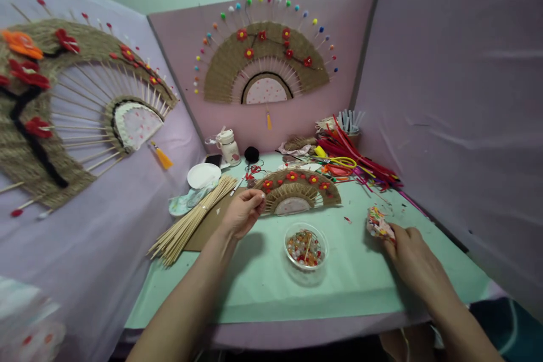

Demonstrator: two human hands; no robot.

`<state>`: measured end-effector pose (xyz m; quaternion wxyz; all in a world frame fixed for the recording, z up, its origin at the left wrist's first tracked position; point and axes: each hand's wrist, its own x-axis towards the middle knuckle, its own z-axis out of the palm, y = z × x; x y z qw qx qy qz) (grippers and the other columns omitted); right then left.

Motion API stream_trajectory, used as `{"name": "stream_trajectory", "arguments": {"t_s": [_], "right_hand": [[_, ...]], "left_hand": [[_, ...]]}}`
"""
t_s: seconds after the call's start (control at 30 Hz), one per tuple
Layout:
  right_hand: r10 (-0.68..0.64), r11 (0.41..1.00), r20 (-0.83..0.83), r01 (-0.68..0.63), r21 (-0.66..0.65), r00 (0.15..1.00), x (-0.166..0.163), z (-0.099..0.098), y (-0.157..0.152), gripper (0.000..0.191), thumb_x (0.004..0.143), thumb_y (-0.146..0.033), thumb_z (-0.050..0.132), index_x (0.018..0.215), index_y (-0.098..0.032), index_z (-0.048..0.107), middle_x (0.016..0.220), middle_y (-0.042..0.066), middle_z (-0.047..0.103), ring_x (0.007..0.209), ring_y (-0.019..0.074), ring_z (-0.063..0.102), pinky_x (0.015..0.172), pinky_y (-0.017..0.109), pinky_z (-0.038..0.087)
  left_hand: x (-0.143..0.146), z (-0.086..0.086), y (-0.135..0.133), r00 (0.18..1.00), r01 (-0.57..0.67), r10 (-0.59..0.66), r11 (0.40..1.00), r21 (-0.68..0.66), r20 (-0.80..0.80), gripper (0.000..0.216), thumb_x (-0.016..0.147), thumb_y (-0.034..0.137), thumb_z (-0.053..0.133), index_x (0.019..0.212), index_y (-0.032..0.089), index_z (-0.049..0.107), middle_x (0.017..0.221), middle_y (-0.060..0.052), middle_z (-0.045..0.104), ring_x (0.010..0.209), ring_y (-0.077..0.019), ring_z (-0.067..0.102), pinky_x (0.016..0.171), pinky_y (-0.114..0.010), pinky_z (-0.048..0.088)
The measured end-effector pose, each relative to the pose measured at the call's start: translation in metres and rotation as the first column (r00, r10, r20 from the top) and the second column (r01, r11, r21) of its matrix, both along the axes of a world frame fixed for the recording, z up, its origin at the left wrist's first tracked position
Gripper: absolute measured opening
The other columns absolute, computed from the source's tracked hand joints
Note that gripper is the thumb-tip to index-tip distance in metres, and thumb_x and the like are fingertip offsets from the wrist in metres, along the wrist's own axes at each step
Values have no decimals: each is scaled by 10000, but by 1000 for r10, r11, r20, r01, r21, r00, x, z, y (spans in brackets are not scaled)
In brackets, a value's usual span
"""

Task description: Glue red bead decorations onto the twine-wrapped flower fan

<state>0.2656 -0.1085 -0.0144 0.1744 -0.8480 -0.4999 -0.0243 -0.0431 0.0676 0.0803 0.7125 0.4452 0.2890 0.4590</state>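
My left hand (245, 212) is raised above the table's middle, thumb and forefinger pinched on a small white bead (263, 195). Behind it lies a small brown fan (314, 186) with red flowers and a pale half-round centre. At the right, my right hand (410, 254) is closed around a pink, multicoloured patterned tool (379, 224), shaped like a hot glue gun; its details are blurred. Between the hands stands a clear round tub (306, 274) of orange, red and pearly beads (303, 249), with a short stick lying on them.
A bundle of thin bamboo sticks (193, 220) rests on brown cardboard (203, 240) at the left. Farther back are a white plate (204, 176), a white bottle (228, 147), black yarn (251, 154) and red pipe cleaners (360, 158). Large fans (224, 70) hang on the panels.
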Motion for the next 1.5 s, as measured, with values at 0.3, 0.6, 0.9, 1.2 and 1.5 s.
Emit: {"name": "stream_trajectory", "arguments": {"t_s": [0.3,0.6,0.9,1.2,1.5], "right_hand": [[99,995,176,-93,-46,979,9,-15,-1,423,895,-351,473,1220,-95,564,939,179,616,801,314,593,652,405,471],[71,945,209,-132,298,975,-11,13,14,469,902,-408,448,1288,-146,499,1095,182,615,919,332,578,682,433,453],[350,808,112,-360,466,930,-56,14,53,373,939,-315,432,1279,-193,523,1112,130,632,1023,264,564,864,415,380],[393,785,71,-375,493,917,-59,8,60,316,955,-303,416,1209,-193,568,1079,113,658,991,244,583,838,386,378],[415,784,44,-382,489,909,-57,4,60,316,953,-307,422,1202,-184,573,1071,108,662,976,239,582,836,389,379]], "left_hand": [[5,48,43,927,-46,153,953,300,-342,326,466,358,854,620,139,669,599,4,615,553,-81,500,560,-223,410],[30,71,77,687,242,296,768,593,-663,239,610,368,764,678,145,710,693,-42,693,656,-140,586,622,-253,460],[34,66,88,654,329,320,695,639,-685,185,632,336,745,651,156,705,695,-42,688,680,-150,603,662,-266,474],[34,69,92,648,362,281,705,611,-708,176,637,324,755,644,160,691,689,-37,681,672,-146,598,670,-269,477],[36,69,93,631,388,283,692,610,-722,147,643,298,750,635,162,696,692,-38,683,674,-145,601,674,-269,475]]}}
